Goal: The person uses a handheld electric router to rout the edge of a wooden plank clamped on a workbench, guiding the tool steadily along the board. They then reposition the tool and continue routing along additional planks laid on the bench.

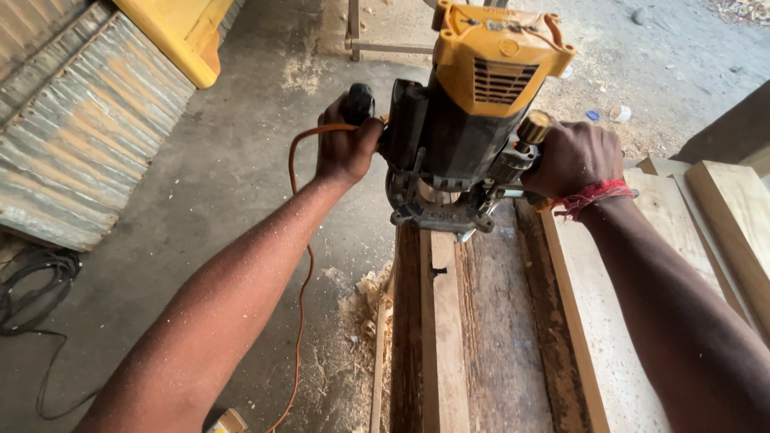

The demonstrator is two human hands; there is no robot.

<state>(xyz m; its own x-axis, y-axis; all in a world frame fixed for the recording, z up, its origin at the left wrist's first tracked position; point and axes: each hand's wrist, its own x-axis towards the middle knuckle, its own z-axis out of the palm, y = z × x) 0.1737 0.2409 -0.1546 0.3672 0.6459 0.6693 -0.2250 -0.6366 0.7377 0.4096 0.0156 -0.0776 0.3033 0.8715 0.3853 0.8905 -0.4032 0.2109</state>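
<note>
Yellow-topped router (469, 120) is sitting on a narrow plank (443, 337); left hand (346, 144) and right hand (573, 156) are each clenching what seems a side handle.

Woodworking shop: router (473, 112), planks (609, 321), wood shavings (365, 309).

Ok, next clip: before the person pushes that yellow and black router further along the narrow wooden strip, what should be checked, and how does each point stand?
1. Left hand closed on the black side handle: ok.
2. Right hand closed on the opposite handle: ok.
3. Yellow and black router base seated on the narrow pale wooden strip: ok; flatness cannot tell.
4. Orange power cord clear of the cut line: ok, it hangs left of the bench.
5. Strip clamped or fixed: cannot tell.
6. Cutter bit condition: cannot tell, hidden under the base.
</note>
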